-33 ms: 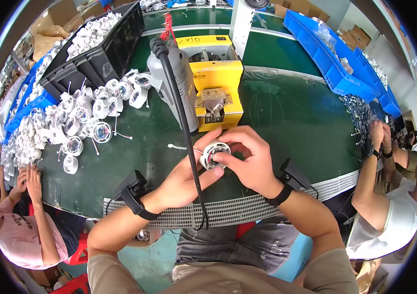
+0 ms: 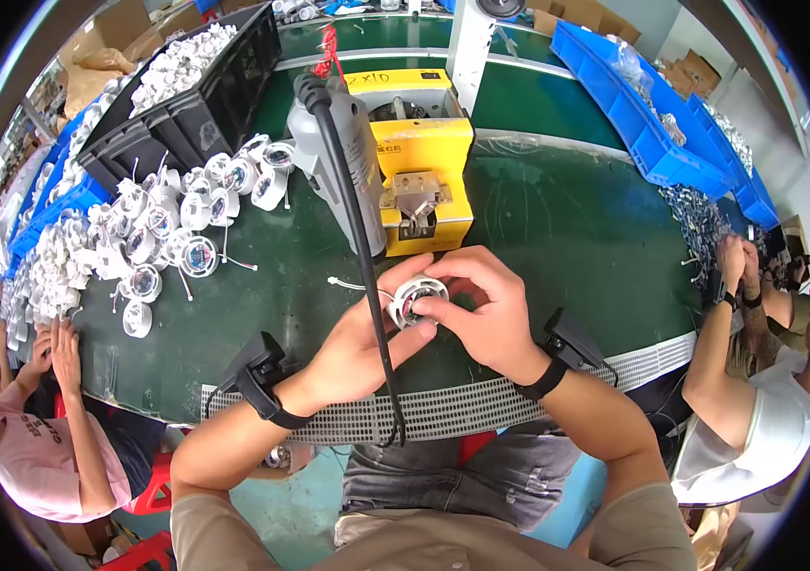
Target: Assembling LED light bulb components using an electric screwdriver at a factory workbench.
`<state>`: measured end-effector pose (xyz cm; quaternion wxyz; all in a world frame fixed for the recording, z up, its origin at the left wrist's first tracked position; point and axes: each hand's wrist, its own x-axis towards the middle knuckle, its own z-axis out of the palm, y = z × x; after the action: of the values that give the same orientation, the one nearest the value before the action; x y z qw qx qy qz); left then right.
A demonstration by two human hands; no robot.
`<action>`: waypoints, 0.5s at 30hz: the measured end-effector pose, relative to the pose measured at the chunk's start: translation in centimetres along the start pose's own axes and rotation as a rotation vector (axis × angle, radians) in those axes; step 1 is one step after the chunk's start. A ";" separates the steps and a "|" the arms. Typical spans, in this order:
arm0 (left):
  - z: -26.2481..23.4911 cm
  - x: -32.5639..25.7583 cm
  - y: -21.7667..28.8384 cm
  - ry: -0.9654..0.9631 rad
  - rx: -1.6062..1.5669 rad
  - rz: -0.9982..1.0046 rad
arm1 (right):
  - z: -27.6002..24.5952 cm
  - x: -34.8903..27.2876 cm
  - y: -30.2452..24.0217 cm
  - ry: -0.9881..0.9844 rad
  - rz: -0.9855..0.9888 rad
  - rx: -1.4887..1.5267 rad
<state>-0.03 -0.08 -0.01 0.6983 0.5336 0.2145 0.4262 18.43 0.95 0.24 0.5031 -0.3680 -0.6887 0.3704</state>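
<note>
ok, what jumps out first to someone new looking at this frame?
Dead centre, the left hand and right hand hold a small round white lamp housing together over the green belt. Just behind them stands a yellow machine, with a grey hanging tool and its black cable dangling in front. To the left, a heap of white housings spreads across the belt.

Tan short sleeves, black wrist straps, grey jeans.
</note>
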 end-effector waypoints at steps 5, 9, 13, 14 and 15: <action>-0.4 0.0 0.4 0.107 0.201 -0.034 | 0.2 0.0 0.7 -0.046 0.030 0.034; -0.4 -0.3 0.1 0.131 0.141 -0.002 | 0.2 0.1 0.8 -0.096 0.078 0.206; -0.4 -0.3 -0.4 0.133 0.192 0.044 | 0.3 0.0 0.9 -0.125 0.072 0.243; -0.1 -0.3 0.0 0.138 0.241 0.066 | 0.3 0.0 0.8 -0.128 0.072 0.246; -0.1 -0.3 0.0 0.140 0.243 0.065 | 0.4 -0.1 0.8 -0.120 0.062 0.239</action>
<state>-0.29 -0.28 -0.09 0.5975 0.5898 0.2954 0.4559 18.21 1.20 -0.57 0.4896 -0.3036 -0.6569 0.4864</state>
